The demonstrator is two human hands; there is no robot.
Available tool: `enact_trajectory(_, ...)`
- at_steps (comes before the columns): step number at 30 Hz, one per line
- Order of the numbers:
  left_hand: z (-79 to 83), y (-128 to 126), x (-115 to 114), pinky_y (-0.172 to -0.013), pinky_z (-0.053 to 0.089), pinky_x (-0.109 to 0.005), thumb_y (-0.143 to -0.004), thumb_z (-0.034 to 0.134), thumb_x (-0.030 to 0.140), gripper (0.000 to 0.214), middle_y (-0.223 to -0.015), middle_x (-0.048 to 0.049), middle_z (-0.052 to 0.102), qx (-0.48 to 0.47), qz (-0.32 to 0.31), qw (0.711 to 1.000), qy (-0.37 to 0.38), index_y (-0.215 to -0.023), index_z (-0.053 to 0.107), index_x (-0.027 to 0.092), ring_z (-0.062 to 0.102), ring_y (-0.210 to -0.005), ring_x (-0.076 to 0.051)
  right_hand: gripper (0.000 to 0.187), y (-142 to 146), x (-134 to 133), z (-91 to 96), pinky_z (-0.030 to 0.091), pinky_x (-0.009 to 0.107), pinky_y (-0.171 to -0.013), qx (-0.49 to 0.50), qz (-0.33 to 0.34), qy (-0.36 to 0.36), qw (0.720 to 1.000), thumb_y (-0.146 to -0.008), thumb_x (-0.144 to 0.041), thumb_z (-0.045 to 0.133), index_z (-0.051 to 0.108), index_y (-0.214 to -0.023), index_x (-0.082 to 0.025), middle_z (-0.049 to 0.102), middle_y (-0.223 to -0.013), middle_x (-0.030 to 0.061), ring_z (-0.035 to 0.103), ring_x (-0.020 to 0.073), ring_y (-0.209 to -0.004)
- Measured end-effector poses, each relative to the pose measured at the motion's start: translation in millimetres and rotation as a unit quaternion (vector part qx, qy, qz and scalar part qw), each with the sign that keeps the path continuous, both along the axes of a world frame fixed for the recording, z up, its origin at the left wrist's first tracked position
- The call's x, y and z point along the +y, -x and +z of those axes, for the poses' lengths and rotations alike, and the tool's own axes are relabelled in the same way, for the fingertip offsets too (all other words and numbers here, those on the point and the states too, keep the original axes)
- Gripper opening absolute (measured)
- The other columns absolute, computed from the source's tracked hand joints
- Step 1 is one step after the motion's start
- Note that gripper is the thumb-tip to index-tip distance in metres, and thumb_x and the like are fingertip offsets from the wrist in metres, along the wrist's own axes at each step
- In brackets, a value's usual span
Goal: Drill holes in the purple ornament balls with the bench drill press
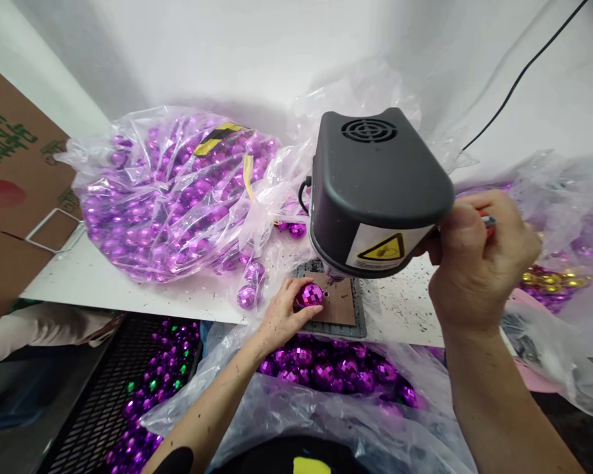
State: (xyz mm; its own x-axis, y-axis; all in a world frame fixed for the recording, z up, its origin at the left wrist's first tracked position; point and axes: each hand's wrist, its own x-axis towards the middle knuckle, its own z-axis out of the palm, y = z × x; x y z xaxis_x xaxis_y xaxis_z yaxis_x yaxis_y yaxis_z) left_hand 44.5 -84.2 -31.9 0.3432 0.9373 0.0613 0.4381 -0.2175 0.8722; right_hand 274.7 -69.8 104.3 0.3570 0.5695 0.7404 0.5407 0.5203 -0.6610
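Observation:
My left hand (281,315) pinches a shiny purple faceted ball (310,295) between thumb and fingers. The ball rests over a brown board (343,303) on the grey metal base of a black bench drill press (375,184). Its housing has a round vent on top and a yellow warning label in front, and hides most of the tool below. To the right of the housing, my right hand (474,257) is closed around the press handle, mostly covered by the fingers; a red and metal bit (488,222) shows between them.
A big clear bag (172,197) of purple balls lies left on the white table (188,297), with loose balls (247,296) beside it. An open bag (321,368) of balls hangs at the front edge. A black crate (89,395), a cardboard box (20,178) and pink tray (528,375) flank it.

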Motion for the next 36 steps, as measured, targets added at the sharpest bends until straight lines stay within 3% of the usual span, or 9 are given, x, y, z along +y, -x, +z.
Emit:
enact_trajectory(3, 3.4, -2.3, 5.9, -0.105, 0.048, -0.044, -0.089, 0.070, 0.036, 0.047, -0.128, -0.0083, 0.059, 0.020, -0.024, 0.999, -0.022, -0.133, 0.056, 0.027, 0.059, -0.120, -0.026, 0.040, -0.5, -0.8, -0.4, 0.040, 0.018, -0.047, 0.003, 0.003, 0.006, 1.000, -0.093, -0.052, 0.056, 0.058, -0.078, -0.016, 0.043, -0.055, -0.0075, 0.047, 0.0031, -0.046)
enact_trajectory(7, 4.3, -8.2, 11.1, -0.103, 0.049, -0.047, -0.085, 0.074, 0.031, 0.057, -0.125, -0.0100, 0.062, 0.035, -0.024, 0.999, 0.014, -0.137, 0.049, 0.023, 0.061, -0.116, -0.028, 0.039, -0.8, -1.6, -1.1, 0.039, 0.018, -0.050, 0.004, 0.000, 0.010, 1.000, -0.093, -0.052, 0.056, 0.059, -0.079, -0.016, 0.044, -0.056, -0.0073, 0.047, 0.0025, -0.047)
enact_trajectory(18, -11.0, -34.5, 20.3, -0.098, 0.051, -0.046, -0.078, 0.079, 0.031, 0.045, -0.116, -0.0081, 0.064, 0.091, -0.002, 0.993, -0.074, -0.119, 0.063, 0.022, 0.062, -0.109, -0.028, 0.038, -0.8, -1.9, -2.4, 0.038, 0.018, -0.049, 0.011, 0.010, 0.008, 1.000, -0.094, -0.051, 0.056, 0.059, -0.080, -0.016, 0.046, -0.057, -0.0073, 0.045, 0.0016, -0.046)
enact_trajectory(23, -20.4, -50.9, 15.5, -0.107, 0.044, -0.051, -0.081, 0.076, 0.033, 0.042, -0.120, -0.0101, 0.063, 0.072, 0.032, 0.990, -0.120, -0.119, 0.062, 0.021, 0.057, -0.118, -0.030, 0.037, -0.8, -2.2, -2.8, 0.038, 0.018, -0.049, 0.003, 0.015, 0.010, 1.000, -0.095, -0.051, 0.055, 0.058, -0.080, -0.017, 0.044, -0.058, -0.0072, 0.045, 0.0017, -0.047)
enact_trajectory(29, -27.4, -52.9, 9.4, -0.118, 0.032, -0.057, -0.086, 0.071, 0.033, 0.036, -0.113, -0.0092, 0.065, 0.051, 0.034, 0.990, -0.125, -0.118, 0.060, 0.021, 0.058, -0.118, -0.029, 0.033, -0.5, -4.4, -1.7, 0.038, 0.018, -0.049, 0.001, 0.018, 0.005, 1.000, -0.095, -0.046, 0.055, 0.060, -0.081, -0.017, 0.045, -0.057, -0.0072, 0.046, 0.0022, -0.048)
enact_trajectory(33, -33.2, -51.0, 9.0, -0.119, 0.029, -0.059, -0.088, 0.070, 0.034, 0.036, -0.119, -0.0102, 0.065, 0.056, 0.023, 0.992, -0.106, -0.120, 0.060, 0.021, 0.056, -0.122, -0.030, 0.024, 3.1, -15.7, -11.4, 0.038, 0.021, -0.050, -0.017, -0.033, -0.015, 0.999, -0.094, -0.036, 0.057, 0.062, -0.081, -0.017, 0.053, -0.063, -0.0054, 0.048, 0.0035, -0.052)
enact_trajectory(36, -35.4, -50.3, 8.6, -0.122, 0.024, -0.062, -0.089, 0.068, 0.033, 0.040, -0.122, -0.0101, 0.064, 0.046, 0.011, 0.995, -0.090, -0.125, 0.058, 0.022, 0.054, -0.125, -0.030, 0.008, 4.3, -28.4, -29.8, 0.040, 0.024, -0.052, -0.052, -0.034, -0.085, 0.994, -0.088, -0.023, 0.062, 0.067, -0.092, -0.018, 0.061, -0.072, -0.0031, 0.054, 0.0063, -0.058)
